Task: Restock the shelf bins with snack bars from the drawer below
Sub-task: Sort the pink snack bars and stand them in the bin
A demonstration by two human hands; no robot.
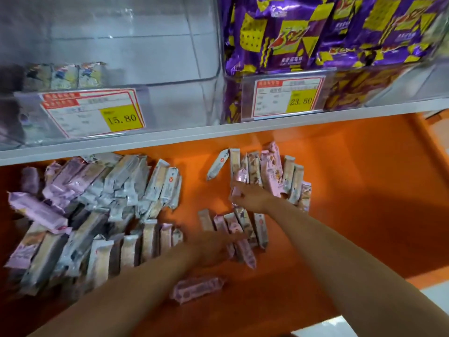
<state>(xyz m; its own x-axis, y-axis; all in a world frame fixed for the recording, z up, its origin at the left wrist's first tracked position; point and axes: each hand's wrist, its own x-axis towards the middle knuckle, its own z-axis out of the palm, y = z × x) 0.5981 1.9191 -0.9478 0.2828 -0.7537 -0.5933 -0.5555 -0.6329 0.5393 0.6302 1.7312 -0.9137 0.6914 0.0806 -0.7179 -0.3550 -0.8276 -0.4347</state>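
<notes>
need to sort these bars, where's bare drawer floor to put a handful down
Widest bare orange floor lies right of the right cluster. A narrower gap runs between that cluster and the left pile, with one stray bar in it. The left side is crowded.

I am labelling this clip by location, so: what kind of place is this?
Most likely a shop, at a snack aisle: printed price tags on clear shelf bins, purple snack packs above, and an orange drawer of snack bars below.
</notes>
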